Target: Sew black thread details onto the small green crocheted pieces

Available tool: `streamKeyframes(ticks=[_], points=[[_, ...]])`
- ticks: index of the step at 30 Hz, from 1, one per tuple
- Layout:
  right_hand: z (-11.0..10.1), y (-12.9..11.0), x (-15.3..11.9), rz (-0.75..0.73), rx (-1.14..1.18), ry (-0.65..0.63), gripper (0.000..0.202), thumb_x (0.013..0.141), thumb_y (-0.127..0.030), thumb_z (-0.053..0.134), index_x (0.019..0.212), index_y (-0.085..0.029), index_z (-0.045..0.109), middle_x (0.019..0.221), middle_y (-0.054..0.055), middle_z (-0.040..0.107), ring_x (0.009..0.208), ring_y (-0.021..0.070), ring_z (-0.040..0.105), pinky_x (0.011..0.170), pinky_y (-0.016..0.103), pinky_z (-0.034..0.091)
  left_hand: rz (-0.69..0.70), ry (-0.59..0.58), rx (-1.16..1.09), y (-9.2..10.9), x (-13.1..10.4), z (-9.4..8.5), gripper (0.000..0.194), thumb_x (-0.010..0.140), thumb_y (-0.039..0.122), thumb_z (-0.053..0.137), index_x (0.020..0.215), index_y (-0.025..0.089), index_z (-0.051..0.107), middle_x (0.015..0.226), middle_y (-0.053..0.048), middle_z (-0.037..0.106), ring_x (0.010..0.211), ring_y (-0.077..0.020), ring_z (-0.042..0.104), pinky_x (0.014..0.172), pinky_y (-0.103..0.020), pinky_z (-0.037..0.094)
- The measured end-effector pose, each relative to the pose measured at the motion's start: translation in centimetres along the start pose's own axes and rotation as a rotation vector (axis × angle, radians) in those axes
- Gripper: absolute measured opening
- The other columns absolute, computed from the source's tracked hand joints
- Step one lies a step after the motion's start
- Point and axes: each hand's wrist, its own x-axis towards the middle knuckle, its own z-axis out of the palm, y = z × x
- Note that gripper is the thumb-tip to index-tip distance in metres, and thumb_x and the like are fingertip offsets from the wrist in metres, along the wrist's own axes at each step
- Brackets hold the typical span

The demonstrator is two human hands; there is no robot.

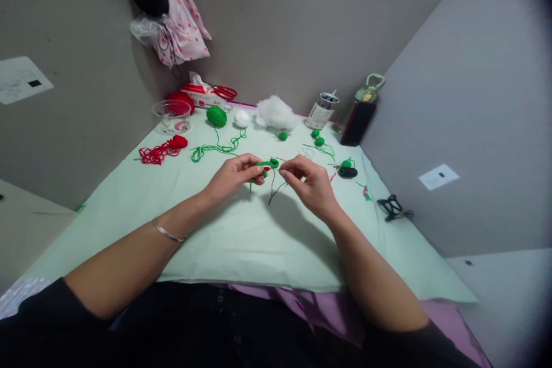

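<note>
My left hand [242,171] is closed on a small green crocheted piece [268,164] with a white edge and a bit of red. It is held above the table, partly hidden by the fingers. My right hand [308,181] pinches thumb against fingers just right of the piece, at a dark thread [272,191] whose loose end hangs between the hands. Whether a needle is in that pinch is too small to make out. Behind my hands lie a green yarn ball [216,117], a white yarn ball [241,119] and a tuft of white stuffing [276,113].
Tangled red yarn [160,151] and a clear plastic tub [171,117] stand at the left. Red scissors [225,92] rest on a tissue box [202,95]. At the right are a pen cup [321,111], a phone [358,123] against a bottle, and a black claw clip [393,208]. Grey partitions enclose the table.
</note>
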Motion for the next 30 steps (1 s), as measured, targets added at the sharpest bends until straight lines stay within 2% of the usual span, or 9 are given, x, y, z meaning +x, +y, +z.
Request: streamKeyframes(ticks=[7,14,19,22,26,30], points=[[-0.6,0.4,0.5,0.222,0.344,-0.087,0.018,0.082,-0.034,0.072,0.081,-0.016,0.069,0.071,0.0,0.062,0.063,0.0114,0.051,0.059,0.026,0.04,-0.043,-0.115,-0.134,0.7,0.0,0.0,0.023,0.085,0.036,0.072,0.095,0.015,0.072,0.089,-0.004,0.068,0.077,-0.0145,0.065,0.085,-0.034,0.051],[-0.4,0.5,0.5,0.161,0.37,-0.099,0.018,0.081,-0.036,0.075,0.081,-0.018,0.073,0.08,0.002,0.064,0.07,0.0127,0.054,0.064,0.028,0.042,-0.056,-0.131,-0.081,0.5,-0.2,0.2,0.026,0.084,0.037,0.074,0.099,0.017,0.073,0.085,-0.004,0.069,0.077,-0.0153,0.065,0.085,-0.035,0.05],[0.2,0.7,0.3,0.136,0.261,-0.014,0.013,0.083,-0.033,0.073,0.08,-0.019,0.074,0.077,0.002,0.061,0.067,0.0126,0.052,0.06,0.027,0.041,-0.021,-0.082,-0.109,0.4,-0.3,0.5,0.023,0.082,0.036,0.075,0.096,0.018,0.069,0.091,-0.002,0.068,0.08,-0.0148,0.065,0.088,-0.035,0.05],[0.9,1.2,0.1,0.126,0.186,0.008,0.01,0.085,-0.03,0.07,0.085,-0.02,0.072,0.08,0.002,0.063,0.066,0.0131,0.055,0.06,0.027,0.045,-0.011,-0.043,-0.109,0.1,-0.2,0.7,0.023,0.082,0.036,0.074,0.094,0.018,0.067,0.091,-0.002,0.067,0.083,-0.0146,0.065,0.091,-0.035,0.05],[1.8,1.1,-0.6,0.071,0.09,0.026,0.012,0.09,-0.023,0.061,0.101,-0.021,0.064,0.087,0.004,0.067,0.071,0.0155,0.062,0.067,0.03,0.052,-0.05,-0.041,-0.142,-0.4,-0.1,1.0,0.027,0.083,0.038,0.073,0.096,0.018,0.061,0.091,-0.002,0.069,0.085,-0.0165,0.068,0.091,-0.036,0.051],[2.6,-0.2,-1.3,-0.054,-0.052,0.003,0.008,0.095,-0.021,0.052,0.102,-0.022,0.056,0.093,0.007,0.067,0.079,0.0168,0.065,0.074,0.03,0.052,-0.046,-0.028,-0.119,-0.7,0.0,1.1,0.026,0.083,0.038,0.072,0.093,0.018,0.058,0.082,0.0,0.067,0.075,-0.0139,0.066,0.081,-0.031,0.051]])
